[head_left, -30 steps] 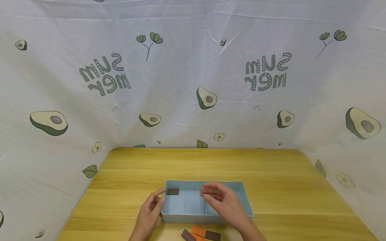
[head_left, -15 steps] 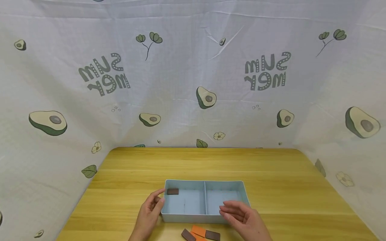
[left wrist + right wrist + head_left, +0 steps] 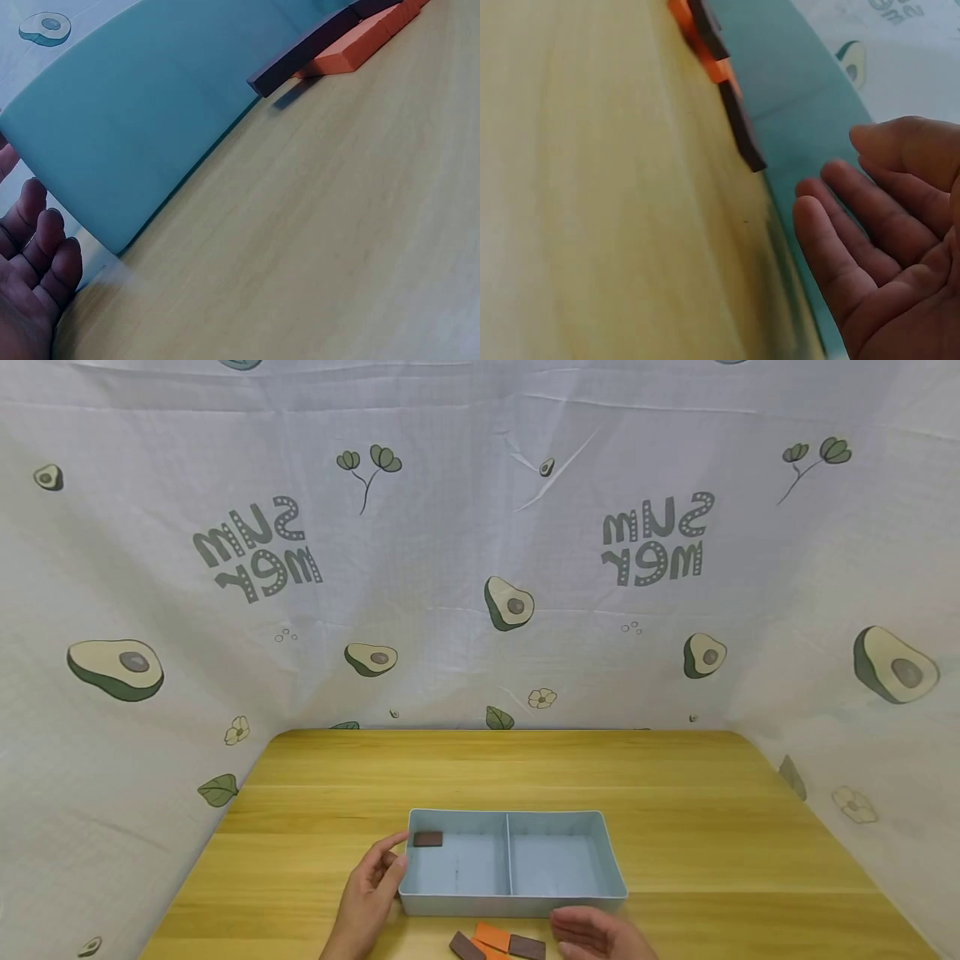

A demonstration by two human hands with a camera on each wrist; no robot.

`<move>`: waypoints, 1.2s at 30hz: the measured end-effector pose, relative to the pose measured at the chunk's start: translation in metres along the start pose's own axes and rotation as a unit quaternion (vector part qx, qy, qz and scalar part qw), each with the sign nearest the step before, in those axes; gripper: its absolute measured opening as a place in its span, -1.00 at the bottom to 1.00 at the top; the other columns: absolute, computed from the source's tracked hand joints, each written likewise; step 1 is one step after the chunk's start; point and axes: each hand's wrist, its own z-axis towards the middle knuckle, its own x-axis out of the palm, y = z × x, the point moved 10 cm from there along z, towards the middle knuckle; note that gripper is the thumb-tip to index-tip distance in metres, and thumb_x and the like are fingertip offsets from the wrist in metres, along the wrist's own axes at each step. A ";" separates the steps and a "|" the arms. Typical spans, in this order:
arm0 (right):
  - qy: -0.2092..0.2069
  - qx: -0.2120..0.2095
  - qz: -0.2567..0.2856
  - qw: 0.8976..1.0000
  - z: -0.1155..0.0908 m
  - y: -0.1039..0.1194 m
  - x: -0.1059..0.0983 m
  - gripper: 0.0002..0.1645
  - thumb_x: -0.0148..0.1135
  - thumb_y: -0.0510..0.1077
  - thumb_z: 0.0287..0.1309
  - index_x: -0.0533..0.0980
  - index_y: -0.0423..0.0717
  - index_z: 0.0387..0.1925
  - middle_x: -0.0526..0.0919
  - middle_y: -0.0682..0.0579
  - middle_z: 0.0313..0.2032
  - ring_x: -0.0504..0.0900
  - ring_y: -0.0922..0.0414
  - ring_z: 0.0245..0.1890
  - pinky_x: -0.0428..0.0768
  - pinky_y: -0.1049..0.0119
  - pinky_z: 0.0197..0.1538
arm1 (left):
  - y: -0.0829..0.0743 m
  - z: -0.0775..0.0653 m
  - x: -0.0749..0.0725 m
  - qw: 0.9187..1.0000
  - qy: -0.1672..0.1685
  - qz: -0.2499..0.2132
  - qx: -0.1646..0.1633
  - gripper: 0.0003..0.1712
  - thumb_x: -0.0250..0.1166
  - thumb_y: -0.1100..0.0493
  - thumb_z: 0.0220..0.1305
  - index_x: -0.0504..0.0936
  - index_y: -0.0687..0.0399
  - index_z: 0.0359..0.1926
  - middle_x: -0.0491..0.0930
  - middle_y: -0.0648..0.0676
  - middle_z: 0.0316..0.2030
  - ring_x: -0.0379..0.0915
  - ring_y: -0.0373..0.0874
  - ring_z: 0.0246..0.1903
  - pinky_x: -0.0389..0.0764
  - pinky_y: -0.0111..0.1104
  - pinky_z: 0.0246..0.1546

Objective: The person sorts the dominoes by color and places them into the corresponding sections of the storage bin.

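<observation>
A light-blue two-compartment box (image 3: 528, 906) lies on the table. In its left compartment, at the far left corner, is a dark brown rectangular block (image 3: 428, 839). At the box's left wall rests my left hand (image 3: 367, 891), index finger and thumb at the rim, the other fingers loosely bent beside the corner. My right hand (image 3: 596, 933) hovers by the front wall with relaxed fingers and nothing in them. Just left of it, a small pile holds a brown block (image 3: 527, 947), an orange block (image 3: 492, 936) and another brown block (image 3: 467, 947); more orange shows beneath.
The wooden table (image 3: 337, 810) extends behind and to both sides of the box. A pale cloth (image 3: 435, 527) printed with avocados hangs around its back and sides. A thin divider (image 3: 509, 853) splits the box.
My right hand has come back from over the box toward me, down to the front wall beside the pile. My left hand stays at the box's left side.
</observation>
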 end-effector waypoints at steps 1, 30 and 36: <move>-0.001 0.005 -0.008 1.000 0.002 -0.002 0.001 -0.34 0.42 -0.15 0.24 0.45 -0.61 0.15 0.65 -0.40 0.10 0.71 -0.13 0.10 0.70 0.17 0.08 | 0.000 0.000 -0.001 1.000 0.001 0.003 0.003 -0.61 0.22 0.11 0.50 0.57 0.00 0.28 0.48 0.04 -0.32 0.35 -0.27 -0.44 0.43 -0.42 -0.36; 0.046 -0.020 -0.150 0.987 0.017 0.006 0.024 -0.52 0.44 -0.21 0.15 0.58 -0.41 0.06 0.70 -0.23 -0.02 0.57 0.50 -0.19 0.57 0.54 -0.16 | 0.000 0.006 -0.005 1.000 0.006 -0.002 -0.001 -0.61 0.23 0.10 0.49 0.58 -0.03 0.27 0.47 0.03 -0.33 0.35 -0.28 -0.45 0.43 -0.43 -0.37; 0.062 -0.065 -0.174 0.981 0.014 0.014 0.029 -0.56 0.40 -0.24 0.18 0.58 -0.44 0.03 0.69 -0.29 -0.06 0.55 0.54 -0.17 0.59 0.53 -0.13 | -0.001 0.006 -0.005 1.000 0.008 -0.001 -0.001 -0.61 0.22 0.11 0.49 0.57 -0.02 0.28 0.46 0.03 -0.33 0.34 -0.28 -0.46 0.43 -0.42 -0.39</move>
